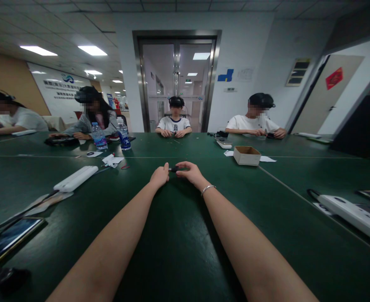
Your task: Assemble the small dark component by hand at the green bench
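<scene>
Both my arms stretch far forward over the dark green table (178, 235). My left hand (160, 175) and my right hand (189, 171) meet at the middle of the table, fingers pinched on a small black object (174, 169) held between them. It is too small to name. A thin silver bracelet (208, 188) circles my right wrist.
A small cardboard box (247, 154) stands to the right, a white power strip (75, 178) to the left and another (354, 213) at the far right. Two water bottles (123, 133) stand at the back left. A phone (7, 239) lies near left. Several other people sit around the table.
</scene>
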Available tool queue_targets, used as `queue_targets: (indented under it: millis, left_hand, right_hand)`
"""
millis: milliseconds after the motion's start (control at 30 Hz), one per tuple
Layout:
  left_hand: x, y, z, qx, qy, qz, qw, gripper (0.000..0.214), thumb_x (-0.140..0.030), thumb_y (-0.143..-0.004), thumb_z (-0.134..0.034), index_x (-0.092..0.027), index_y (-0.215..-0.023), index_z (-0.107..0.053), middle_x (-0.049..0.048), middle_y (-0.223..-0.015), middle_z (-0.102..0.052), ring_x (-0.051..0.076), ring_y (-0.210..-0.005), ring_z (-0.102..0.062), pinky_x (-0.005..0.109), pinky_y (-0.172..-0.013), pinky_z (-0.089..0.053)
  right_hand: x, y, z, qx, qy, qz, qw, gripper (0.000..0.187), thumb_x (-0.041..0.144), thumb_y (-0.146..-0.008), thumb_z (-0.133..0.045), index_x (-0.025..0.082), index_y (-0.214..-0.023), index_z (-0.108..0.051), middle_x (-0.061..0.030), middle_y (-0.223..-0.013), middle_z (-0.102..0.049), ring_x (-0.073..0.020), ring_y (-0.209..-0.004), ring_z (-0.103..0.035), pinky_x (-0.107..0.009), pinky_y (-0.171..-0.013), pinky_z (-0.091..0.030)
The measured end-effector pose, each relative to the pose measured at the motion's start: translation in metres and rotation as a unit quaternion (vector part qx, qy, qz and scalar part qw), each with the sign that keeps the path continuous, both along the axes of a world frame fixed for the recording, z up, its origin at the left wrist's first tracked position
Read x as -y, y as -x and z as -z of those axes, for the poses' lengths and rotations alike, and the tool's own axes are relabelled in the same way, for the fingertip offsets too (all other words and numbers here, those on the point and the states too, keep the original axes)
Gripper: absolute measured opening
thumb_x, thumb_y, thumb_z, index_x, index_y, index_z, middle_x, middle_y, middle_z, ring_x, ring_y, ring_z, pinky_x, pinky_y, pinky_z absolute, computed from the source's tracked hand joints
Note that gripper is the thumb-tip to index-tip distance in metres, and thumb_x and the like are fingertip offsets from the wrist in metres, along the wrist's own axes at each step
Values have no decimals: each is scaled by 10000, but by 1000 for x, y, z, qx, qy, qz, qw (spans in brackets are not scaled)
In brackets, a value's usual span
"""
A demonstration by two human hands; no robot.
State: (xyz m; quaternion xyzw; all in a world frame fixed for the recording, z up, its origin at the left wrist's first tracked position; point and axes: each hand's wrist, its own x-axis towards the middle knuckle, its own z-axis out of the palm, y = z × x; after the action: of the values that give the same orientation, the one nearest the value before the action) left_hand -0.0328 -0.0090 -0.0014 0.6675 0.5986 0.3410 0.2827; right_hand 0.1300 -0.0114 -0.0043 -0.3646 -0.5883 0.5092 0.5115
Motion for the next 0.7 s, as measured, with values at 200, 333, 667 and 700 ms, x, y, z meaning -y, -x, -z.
queue_targets:
  millis: [200, 333, 667, 700]
  left_hand:
    - [-5, -2, 13, 23, -36, 57, 997, 512, -544, -858, -229, -179, -659, -527, 19, -596, -559, 147, -534, -504, 263, -555, -367]
    - [-1, -6, 15, 4, -87, 109, 990, 286, -406, -850, -364, -193, -784, -542, -1, -677, -563, 136, -625, -514, 247, -609, -383]
    - [15, -7, 1, -38, -137, 123, 982, 112, -292, -774, -501, -212, -838, -546, -7, -709, -579, 148, -662, -523, 246, -627, -370]
    - [17, -8, 0, -58, -137, 120, 982, 132, -322, -787, -492, -215, -838, -550, 1, -717, -585, 156, -662, -527, 251, -619, -364]
  right_hand:
    - [2, -3, -3, -26, 81, 4, 996, 136, 117, -753, -679, 120, -865, -601, -14, -636, -615, -97, -502, -612, -211, -520, -561]
    - [1, -8, -3, -37, 113, 21, 993, 113, 201, -813, -646, 111, -832, -579, 3, -519, -575, -75, -403, -541, -213, -483, -552]
    - [0, -11, -3, -35, 110, 13, 993, 274, 299, -857, -590, 133, -655, -507, -22, -514, -576, -78, -374, -511, -232, -459, -542]
    - [0, -11, -3, -37, 113, 16, 993, 271, 293, -858, -589, 133, -654, -508, -20, -512, -575, -76, -373, -507, -235, -464, -544]
